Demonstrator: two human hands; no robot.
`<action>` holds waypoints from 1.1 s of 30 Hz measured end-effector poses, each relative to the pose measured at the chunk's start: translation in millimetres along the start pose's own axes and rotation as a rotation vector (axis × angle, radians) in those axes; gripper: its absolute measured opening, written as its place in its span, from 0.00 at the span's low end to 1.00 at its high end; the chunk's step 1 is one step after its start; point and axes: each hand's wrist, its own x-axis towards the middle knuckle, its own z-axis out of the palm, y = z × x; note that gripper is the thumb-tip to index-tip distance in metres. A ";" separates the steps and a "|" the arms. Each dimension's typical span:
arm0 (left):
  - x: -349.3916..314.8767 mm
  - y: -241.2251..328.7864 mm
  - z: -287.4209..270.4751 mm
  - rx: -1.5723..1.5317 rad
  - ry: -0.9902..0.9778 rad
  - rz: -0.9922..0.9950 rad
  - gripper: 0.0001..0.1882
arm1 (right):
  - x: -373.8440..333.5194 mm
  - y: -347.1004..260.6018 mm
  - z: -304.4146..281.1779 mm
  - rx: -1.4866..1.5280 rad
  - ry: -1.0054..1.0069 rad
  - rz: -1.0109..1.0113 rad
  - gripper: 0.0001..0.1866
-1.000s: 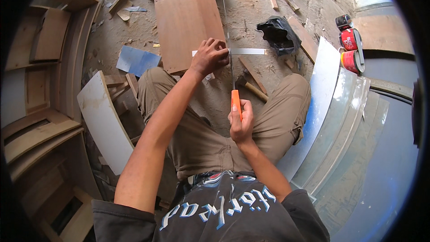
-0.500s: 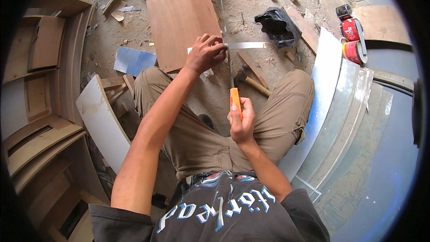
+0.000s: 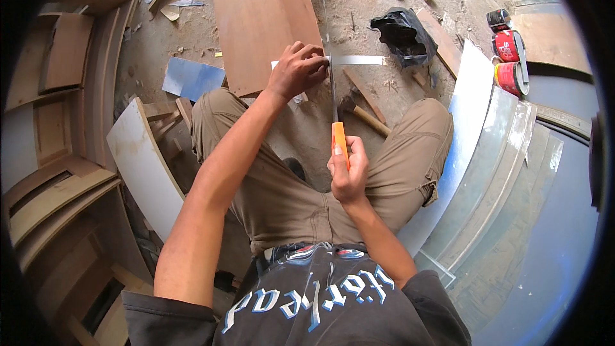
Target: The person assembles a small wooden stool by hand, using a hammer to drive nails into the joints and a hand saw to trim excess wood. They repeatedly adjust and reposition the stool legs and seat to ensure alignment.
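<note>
My left hand [image 3: 298, 70] presses down on a thin white laminate strip [image 3: 355, 60] lying across the near right corner of a brown wooden board [image 3: 262, 22] on the dusty floor. My right hand [image 3: 348, 170] grips the orange handle of a small saw [image 3: 339, 140]. Its narrow blade runs up from the handle and meets the strip just right of my left fingers. I sit with both knees spread, the saw between them.
A hammer [image 3: 360, 112] lies on the floor by my right knee. A black bag [image 3: 400, 29] and red cans [image 3: 510, 61] sit to the right. Curved white and glass panels [image 3: 474, 147] lean at right, a white curved panel [image 3: 144, 160] and wooden frames [image 3: 57, 154] at left.
The view has shifted slightly. My right hand with the saw has drawn back toward me a little, and my left hand stays pressed on the strip at the board's corner.
</note>
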 end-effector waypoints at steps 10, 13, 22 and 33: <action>-0.6 1.1 -5.4 -0.005 -0.011 -0.004 0.15 | 0.5 -16.7 -4.3 0.026 -0.032 0.035 0.10; -0.3 -0.1 -2.6 -0.005 -0.004 -0.008 0.15 | -1.7 -19.2 -4.6 0.042 -0.025 0.043 0.10; -0.2 -1.1 -1.1 0.006 0.002 -0.009 0.13 | -4.2 -12.0 -5.6 0.010 -0.013 0.046 0.10; -1.4 0.7 -3.3 0.015 -0.016 -0.031 0.14 | -20.7 -6.4 -10.5 0.045 -0.010 0.067 0.10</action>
